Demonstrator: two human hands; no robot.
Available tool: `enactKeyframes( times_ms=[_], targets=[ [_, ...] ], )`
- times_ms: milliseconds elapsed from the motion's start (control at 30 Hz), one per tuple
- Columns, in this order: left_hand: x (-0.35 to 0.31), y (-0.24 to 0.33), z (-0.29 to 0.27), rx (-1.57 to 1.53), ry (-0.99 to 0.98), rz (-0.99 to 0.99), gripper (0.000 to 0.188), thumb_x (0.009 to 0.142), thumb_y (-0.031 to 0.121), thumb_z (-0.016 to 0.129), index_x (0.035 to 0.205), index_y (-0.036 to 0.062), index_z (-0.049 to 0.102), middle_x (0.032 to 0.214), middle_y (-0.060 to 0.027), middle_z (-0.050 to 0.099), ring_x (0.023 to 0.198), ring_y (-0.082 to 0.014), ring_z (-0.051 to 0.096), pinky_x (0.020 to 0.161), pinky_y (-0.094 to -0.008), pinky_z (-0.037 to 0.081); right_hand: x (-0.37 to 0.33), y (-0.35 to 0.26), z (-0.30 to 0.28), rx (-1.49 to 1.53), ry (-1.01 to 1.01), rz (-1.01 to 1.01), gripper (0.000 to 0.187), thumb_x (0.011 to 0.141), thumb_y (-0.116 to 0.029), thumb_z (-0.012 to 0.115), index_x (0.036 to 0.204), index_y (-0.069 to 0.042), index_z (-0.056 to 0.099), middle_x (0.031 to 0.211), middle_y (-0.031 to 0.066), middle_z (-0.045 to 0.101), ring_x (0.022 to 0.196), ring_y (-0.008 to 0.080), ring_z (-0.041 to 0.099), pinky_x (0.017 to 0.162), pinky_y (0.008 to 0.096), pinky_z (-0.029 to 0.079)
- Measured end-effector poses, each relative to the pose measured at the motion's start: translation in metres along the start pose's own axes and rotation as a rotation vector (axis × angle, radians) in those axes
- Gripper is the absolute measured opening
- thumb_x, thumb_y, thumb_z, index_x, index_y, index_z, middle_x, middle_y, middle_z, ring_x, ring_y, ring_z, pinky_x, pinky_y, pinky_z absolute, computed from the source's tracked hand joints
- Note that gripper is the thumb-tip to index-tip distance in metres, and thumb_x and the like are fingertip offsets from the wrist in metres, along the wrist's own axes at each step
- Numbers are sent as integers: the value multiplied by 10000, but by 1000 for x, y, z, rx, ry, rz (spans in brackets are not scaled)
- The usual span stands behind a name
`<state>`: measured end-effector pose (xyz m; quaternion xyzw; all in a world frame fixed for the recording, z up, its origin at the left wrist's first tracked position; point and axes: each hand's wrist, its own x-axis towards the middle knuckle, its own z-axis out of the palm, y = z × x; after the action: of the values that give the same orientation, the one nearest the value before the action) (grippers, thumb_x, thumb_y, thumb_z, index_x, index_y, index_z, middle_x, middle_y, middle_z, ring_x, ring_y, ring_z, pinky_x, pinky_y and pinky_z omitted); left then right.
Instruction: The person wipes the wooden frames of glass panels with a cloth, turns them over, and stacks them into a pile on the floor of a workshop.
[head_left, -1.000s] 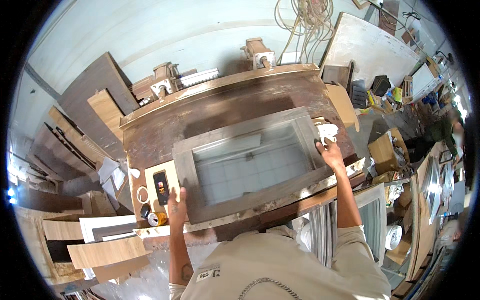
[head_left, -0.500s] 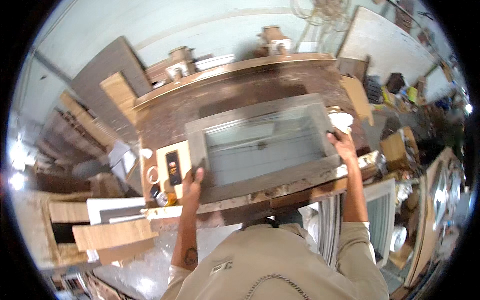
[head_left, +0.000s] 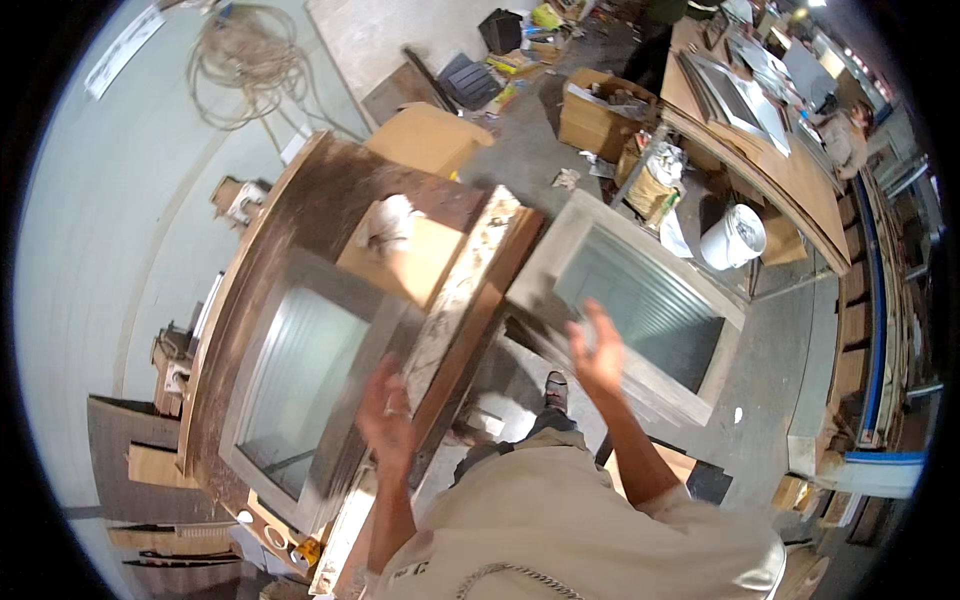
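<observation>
A grey-framed glass panel (head_left: 305,375) lies on the dark brown workbench (head_left: 325,190) to my left. My left hand (head_left: 385,415) is by the panel's near edge, over the bench's front edge; it is somewhat blurred, its fingers look apart, and nothing shows in it. To my right, several similar framed glass panels (head_left: 640,310) stand stacked and leaning. In front of the top one is my right hand (head_left: 597,350), fingers spread and nothing in them. Whether it touches the frame I cannot tell.
A crumpled white cloth (head_left: 390,222) rests by a tan board (head_left: 425,255) on the bench. Beyond the panels are a white bucket (head_left: 733,238), a cardboard box (head_left: 600,118) and a long table (head_left: 760,160). A person (head_left: 848,140) is at the far right.
The view has swung right, bringing the leaning panels into the middle. Both hands have come away from the bench panel's sides, and my right hand is now before the stack.
</observation>
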<state>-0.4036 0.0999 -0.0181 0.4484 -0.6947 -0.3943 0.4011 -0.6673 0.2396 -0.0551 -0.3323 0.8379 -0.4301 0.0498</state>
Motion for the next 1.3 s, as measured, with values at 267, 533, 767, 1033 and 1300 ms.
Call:
enactKeyframes(
  times_ms=[267, 533, 767, 1033, 1300],
  targets=[
    [87, -2, 284, 560, -672, -32, 734, 838, 447, 607, 1367, 7, 352, 1219, -284, 528, 1164, -392, 506, 981, -432, 403, -102, 261, -175, -314, 346, 796, 590, 856, -282, 620, 1292, 62, 419, 1303, 307, 453, 1186, 392, 483, 1001, 416, 374],
    [73, 61, 253, 545, -684, -119, 863, 764, 624, 594, 1305, -25, 418, 1317, -259, 432, 1233, -398, 396, 1021, -497, 336, -113, 298, -194, 439, 671, 912, 450, 863, -389, 608, 905, 54, 672, 644, 60, 585, 499, 138, 480, 490, 315, 431],
    [77, 81, 17, -3, -353, -6, 637, 895, 436, 534, 1200, -116, 442, 1062, -324, 525, 1027, -406, 517, 908, -447, 417, -70, 313, -188, -479, 348, -15, 342, 932, -283, 491, 1095, 1, 592, 910, 194, 628, 766, 296, 606, 668, 414, 491],
    [101, -31, -242, 246, 400, -107, 478, 876, 429, 551, 1019, -23, 612, 839, -203, 648, 772, -352, 621, 715, -390, 487, 105, -120, 30, 485, -286, 210, 541, 896, -401, 575, 1169, 66, 548, 1191, 124, 555, 992, 205, 543, 899, 336, 425],
    [123, -179, -406, 13, 349, -997, 934, 777, 621, 617, 1335, -83, 365, 1382, -286, 364, 1294, -358, 371, 1048, -438, 337, 177, -352, 310, -117, -943, -443, 611, 839, -436, 649, 1083, 121, 582, 991, 178, 644, 922, 215, 571, 873, 324, 412]
  ],
)
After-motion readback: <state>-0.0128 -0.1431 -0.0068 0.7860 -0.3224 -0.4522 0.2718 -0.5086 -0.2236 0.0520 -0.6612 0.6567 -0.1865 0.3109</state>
